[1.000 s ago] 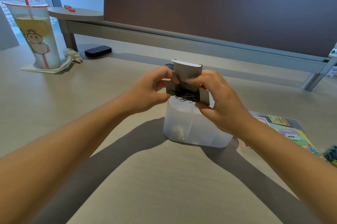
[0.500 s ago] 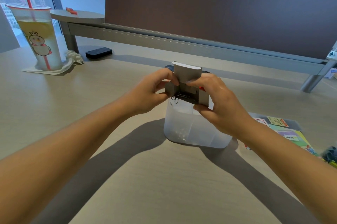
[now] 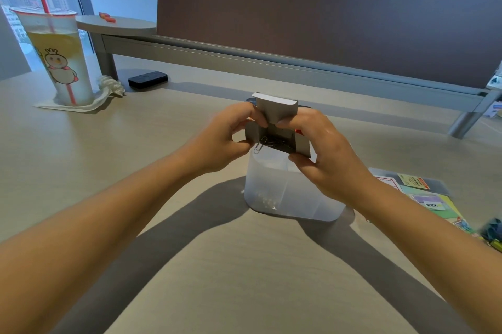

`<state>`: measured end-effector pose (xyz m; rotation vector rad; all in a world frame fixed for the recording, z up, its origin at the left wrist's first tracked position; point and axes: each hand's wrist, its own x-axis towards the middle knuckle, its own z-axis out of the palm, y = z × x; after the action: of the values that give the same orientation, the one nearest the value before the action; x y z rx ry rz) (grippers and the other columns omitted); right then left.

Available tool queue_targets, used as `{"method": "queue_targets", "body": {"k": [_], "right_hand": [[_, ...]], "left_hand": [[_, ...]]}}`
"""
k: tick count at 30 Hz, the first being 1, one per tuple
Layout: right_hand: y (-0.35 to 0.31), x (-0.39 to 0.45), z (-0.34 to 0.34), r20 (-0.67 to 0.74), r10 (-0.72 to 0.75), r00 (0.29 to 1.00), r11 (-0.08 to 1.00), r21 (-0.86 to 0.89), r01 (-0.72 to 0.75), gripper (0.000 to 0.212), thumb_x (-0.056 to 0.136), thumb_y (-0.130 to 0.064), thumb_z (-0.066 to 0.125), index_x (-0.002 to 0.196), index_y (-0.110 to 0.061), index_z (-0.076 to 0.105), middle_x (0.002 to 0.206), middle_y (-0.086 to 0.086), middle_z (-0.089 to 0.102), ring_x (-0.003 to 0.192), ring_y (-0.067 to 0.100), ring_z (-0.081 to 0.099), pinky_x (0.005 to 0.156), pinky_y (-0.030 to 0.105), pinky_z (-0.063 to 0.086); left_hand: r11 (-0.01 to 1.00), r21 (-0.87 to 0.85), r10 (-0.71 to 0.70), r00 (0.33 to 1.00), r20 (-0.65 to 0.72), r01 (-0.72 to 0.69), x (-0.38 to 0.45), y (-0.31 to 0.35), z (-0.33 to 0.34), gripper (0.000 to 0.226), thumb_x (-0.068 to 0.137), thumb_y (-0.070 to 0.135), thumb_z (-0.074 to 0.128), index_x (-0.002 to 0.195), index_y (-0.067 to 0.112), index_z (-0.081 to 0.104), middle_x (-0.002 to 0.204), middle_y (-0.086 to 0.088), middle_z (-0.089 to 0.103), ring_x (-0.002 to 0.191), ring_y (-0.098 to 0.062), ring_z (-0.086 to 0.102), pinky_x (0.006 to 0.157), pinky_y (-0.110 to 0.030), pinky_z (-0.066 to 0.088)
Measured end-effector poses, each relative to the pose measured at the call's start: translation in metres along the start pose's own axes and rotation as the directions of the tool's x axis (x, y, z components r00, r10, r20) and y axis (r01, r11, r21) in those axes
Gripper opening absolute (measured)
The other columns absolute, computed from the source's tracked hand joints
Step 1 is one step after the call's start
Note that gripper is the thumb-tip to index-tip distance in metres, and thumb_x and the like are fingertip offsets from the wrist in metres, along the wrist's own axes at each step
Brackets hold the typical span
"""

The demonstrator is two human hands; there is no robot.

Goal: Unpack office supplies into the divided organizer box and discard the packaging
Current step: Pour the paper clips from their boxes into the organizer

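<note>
A small grey cardboard box (image 3: 275,113) of paper clips is held tipped over the translucent divided organizer box (image 3: 288,197), its flap raised. My left hand (image 3: 228,138) pinches the box's left side. Gripping the right side and flap is my right hand (image 3: 323,151). One paper clip (image 3: 258,146) hangs out of the open mouth, with a few dark clips behind it. Several clips lie at the bottom of the organizer's left compartment.
A tall drink cup (image 3: 58,59) with a red straw stands on a napkin at the far left. A black object (image 3: 148,79) lies beyond it. Sticky-note packs (image 3: 423,195) lie right of the organizer. A brown partition (image 3: 326,23) bounds the desk's far side.
The clump of clips at the box mouth has mostly dropped into the organizer; one clip now dangles. Both hands kept their hold.
</note>
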<state>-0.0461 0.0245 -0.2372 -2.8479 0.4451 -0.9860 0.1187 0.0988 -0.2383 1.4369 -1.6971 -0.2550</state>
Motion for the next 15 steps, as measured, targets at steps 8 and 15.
{"method": "queue_targets", "body": {"k": [8, 15], "right_hand": [[0.0003, -0.0017, -0.0002, -0.014, -0.078, 0.997, 0.996, -0.048, 0.077, 0.05, 0.067, -0.007, 0.059, 0.11, -0.019, 0.037, 0.118, 0.022, 0.057, 0.104, 0.038, 0.055, 0.092, 0.019, 0.028], [-0.0059, 0.0006, -0.0024, -0.017, -0.09, 0.996, 0.996, -0.017, 0.09, 0.053, 0.065, -0.011, 0.061, 0.111, -0.02, 0.035, 0.122, 0.022, 0.052, 0.107, 0.036, 0.053, 0.092, 0.027, 0.035]], "left_hand": [[0.997, 0.007, 0.072, 0.995, -0.061, -0.072, -0.006, 0.0011, 0.0038, 0.044, 0.078, -0.01, 0.055, 0.11, 0.019, 0.045, 0.115, 0.004, 0.044, 0.109, -0.008, 0.043, 0.087, 0.007, 0.03], [0.998, 0.026, 0.055, 0.994, -0.096, -0.052, -0.01, -0.0016, 0.0005, 0.028, 0.079, -0.009, 0.055, 0.105, 0.003, 0.056, 0.111, 0.0, 0.051, 0.106, -0.014, 0.051, 0.089, 0.0, 0.036]]}}
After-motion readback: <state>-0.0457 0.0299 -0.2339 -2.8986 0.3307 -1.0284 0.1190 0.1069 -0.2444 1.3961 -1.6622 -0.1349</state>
